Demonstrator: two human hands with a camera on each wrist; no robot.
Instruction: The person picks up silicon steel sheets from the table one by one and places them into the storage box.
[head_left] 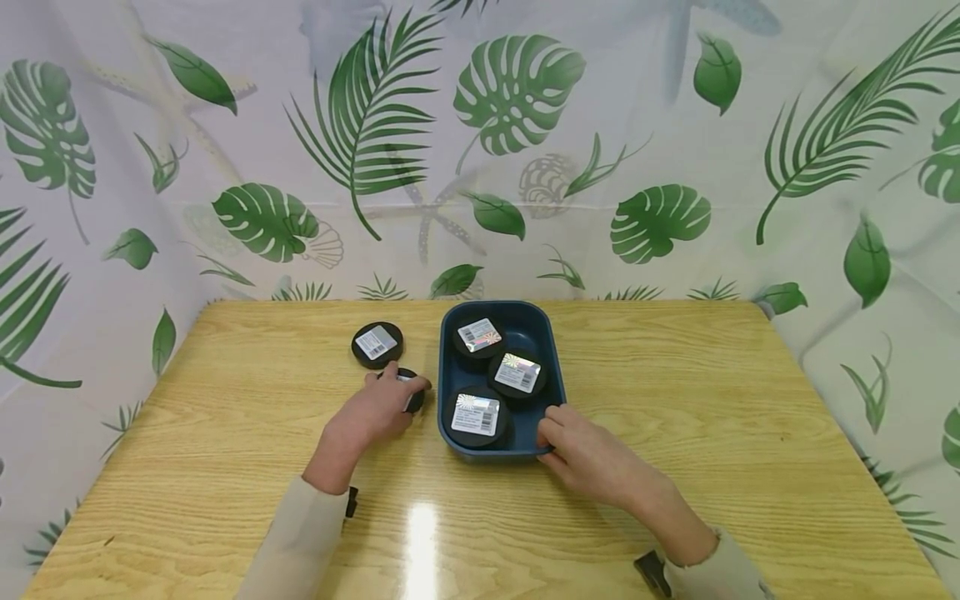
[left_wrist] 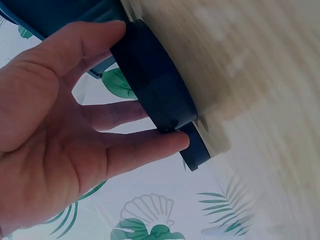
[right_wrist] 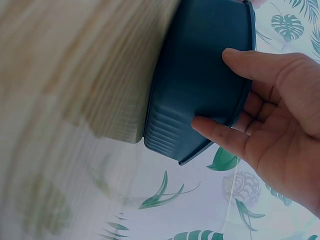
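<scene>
My left hand (head_left: 372, 412) pinches a black round flat container with a label (head_left: 415, 402) by its sides, thumb opposite fingers. The left wrist view shows this container (left_wrist: 155, 75) standing on the tabletop or just above it; I cannot tell which. A second such black container (head_left: 377, 345) lies just behind it, label up. To the right stands a dark blue plastic bin (head_left: 441, 367). Three more labelled black containers (head_left: 475, 415) lie inside it. My right hand (head_left: 596, 457) grips the bin's near right corner, fingers over the rim and thumb on the outer wall (right_wrist: 200, 65).
The bin rests on a wood-grain table (head_left: 697, 392). Behind and at both sides hangs a white cloth with green leaf prints (head_left: 480, 250). A bright light reflection shows on the near part of the tabletop.
</scene>
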